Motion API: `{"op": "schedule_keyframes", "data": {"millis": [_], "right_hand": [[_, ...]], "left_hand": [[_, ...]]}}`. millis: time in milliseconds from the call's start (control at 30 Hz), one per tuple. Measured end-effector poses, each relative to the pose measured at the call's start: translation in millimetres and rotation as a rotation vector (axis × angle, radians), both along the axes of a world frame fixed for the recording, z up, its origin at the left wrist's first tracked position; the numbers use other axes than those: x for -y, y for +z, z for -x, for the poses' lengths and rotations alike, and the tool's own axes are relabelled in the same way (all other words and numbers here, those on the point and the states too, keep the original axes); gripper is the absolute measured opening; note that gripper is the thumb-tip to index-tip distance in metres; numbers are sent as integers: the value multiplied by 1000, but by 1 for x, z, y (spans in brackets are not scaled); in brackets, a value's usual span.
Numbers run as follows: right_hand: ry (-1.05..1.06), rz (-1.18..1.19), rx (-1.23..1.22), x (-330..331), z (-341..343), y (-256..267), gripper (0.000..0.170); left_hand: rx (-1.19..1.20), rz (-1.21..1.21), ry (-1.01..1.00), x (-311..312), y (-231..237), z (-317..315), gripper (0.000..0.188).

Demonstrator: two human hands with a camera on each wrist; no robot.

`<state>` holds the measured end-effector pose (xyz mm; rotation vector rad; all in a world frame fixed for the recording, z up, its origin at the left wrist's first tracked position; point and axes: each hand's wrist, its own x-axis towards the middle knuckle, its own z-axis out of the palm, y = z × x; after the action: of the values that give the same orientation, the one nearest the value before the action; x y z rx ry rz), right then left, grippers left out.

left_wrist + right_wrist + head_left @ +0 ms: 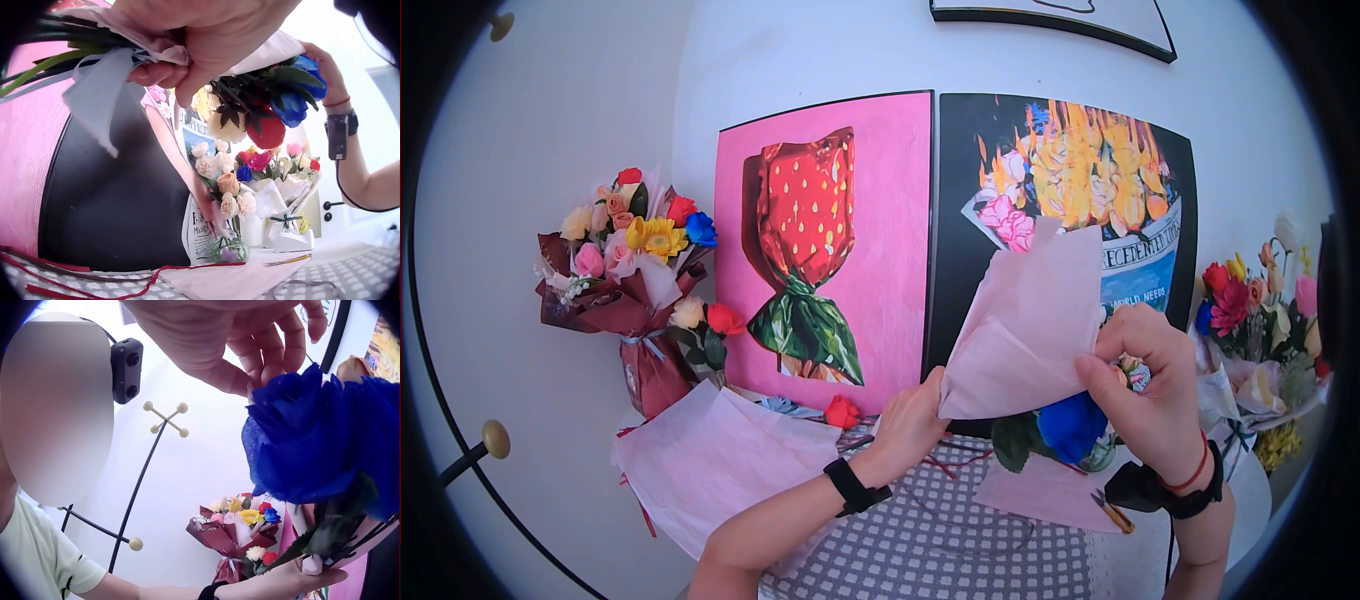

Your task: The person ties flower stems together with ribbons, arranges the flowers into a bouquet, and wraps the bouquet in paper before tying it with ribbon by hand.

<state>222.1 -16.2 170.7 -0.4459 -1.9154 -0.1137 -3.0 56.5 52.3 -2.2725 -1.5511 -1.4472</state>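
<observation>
Bunched flower stems (47, 62), with pink wrapping paper (1035, 335) around them, are gripped by my left hand (912, 412). A pale ribbon (100, 90) hangs from the stems beside that hand. Thumb and fingers of my right hand (1150, 385) pinch the paper's right edge. Blue roses (306, 434) show below the paper in the head view and close under the right fingers in the right wrist view. The left wrist view shows a red flower (265, 131) and a cream flower (226, 125) in the same bunch, heads toward the right hand.
A dark red wrapped bouquet (655, 330) stands at the left, a white wrapped one (1250, 385) at the right. Pink paper sheets (725, 465) lie on the checked cloth (960, 540). Scissors (1118, 515) lie at the right. Two paintings (890, 250) lean behind.
</observation>
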Motion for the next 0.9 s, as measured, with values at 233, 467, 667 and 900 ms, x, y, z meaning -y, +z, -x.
{"op": "schedule_keyframes", "data": {"millis": [233,467,667,900], "right_hand": [[30,-238,-264,9,7,-6,10],[223,-11,-5,-22,-6,-84,9],[406,483,-200,-63,37,-113,34],[758,919,-141,-54,56,-97,36]], "left_hand": [[275,-83,-305,-13,-8,-5,27],[731,384,-489,21,25,-15,17],[811,556,-610,46,33,-29,25],[653,630,-635,38,4,-28,21]]}}
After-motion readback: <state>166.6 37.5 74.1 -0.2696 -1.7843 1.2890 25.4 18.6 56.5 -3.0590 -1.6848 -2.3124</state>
